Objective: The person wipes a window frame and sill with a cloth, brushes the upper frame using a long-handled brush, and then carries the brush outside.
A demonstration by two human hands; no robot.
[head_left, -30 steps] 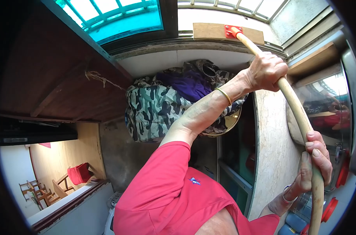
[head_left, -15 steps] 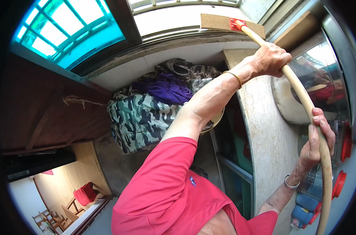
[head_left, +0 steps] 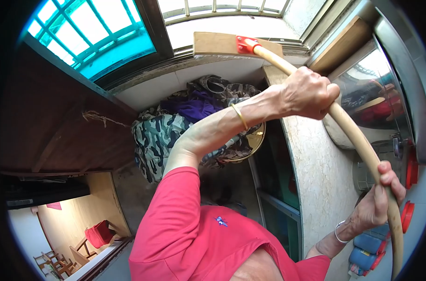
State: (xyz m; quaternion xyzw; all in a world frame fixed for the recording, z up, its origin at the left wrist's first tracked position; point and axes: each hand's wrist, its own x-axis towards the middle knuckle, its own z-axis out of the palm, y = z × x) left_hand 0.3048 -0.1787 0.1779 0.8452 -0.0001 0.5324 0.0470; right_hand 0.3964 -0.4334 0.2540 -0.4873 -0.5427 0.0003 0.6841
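Observation:
A push broom has a wooden handle (head_left: 358, 136), a red bracket (head_left: 246, 45) and a flat wooden head (head_left: 215, 44); its bristles hardly show. Wrapped round the upper handle is my left hand (head_left: 311, 93), a gold bracelet on its wrist. Lower down, my right hand (head_left: 379, 201), with a silver bracelet, closes round the same handle, thumb and fingers on either side. The head is up in front of the window sill (head_left: 231, 22); whether it touches anything I cannot tell. The handle's lower end runs out of view.
Camouflage cloth (head_left: 154, 140) and a purple cloth (head_left: 194, 107) lie piled below the window. A marbled countertop (head_left: 311, 173) runs along the right, beside a shiny metal appliance (head_left: 367, 89). Red-lidded containers (head_left: 365, 250) stand at lower right. A red chair (head_left: 99, 234) shows through the doorway.
The broom head has moved left and slightly down in view, and my left hand has gone left and down with it. My right hand is lower, still on the handle.

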